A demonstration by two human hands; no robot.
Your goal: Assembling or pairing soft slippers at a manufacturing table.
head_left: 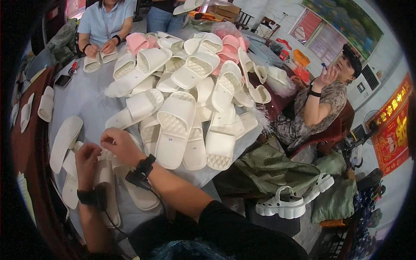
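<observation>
My left hand [87, 159] and my right hand [118, 144] meet over a white slide sandal [105, 173] lying at the near left of the grey table [84, 99]. Both hands pinch something small at the sandal's strap; what it is stays hidden under the fingers. Each wrist carries a black band with a cable. Two more white sandals [65, 143] lie just left of my hands. A big heap of white slide sandals [182, 108] fills the table's middle, right beside my right hand.
Pink sandals [229, 43] top the heap's far side. A person in a light blue shirt [104, 26] handles sandals at the far end. Another person [320, 99] sits at the right. A green sack [268, 169] and chunky white clogs [286, 201] lie on the floor at the right.
</observation>
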